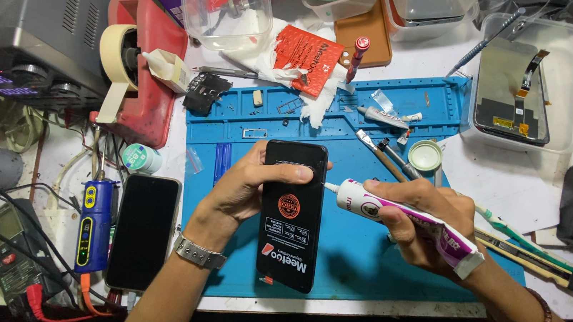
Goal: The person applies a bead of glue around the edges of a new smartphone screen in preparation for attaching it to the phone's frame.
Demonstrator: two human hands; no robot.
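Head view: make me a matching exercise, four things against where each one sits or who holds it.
Things:
1. white glue tube with pink label
2. black phone screen panel
3. beige tape roll
4. dark display with flex cable

Places:
A. clear plastic tray, upper right
B. left hand
C. right hand
D. red dispenser, upper left

Pairs: 1-C, 2-B, 3-D, 4-A

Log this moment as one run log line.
left hand: holds black phone screen | right hand: squeezes glue tube, nozzle at screen edge | surface: blue mat
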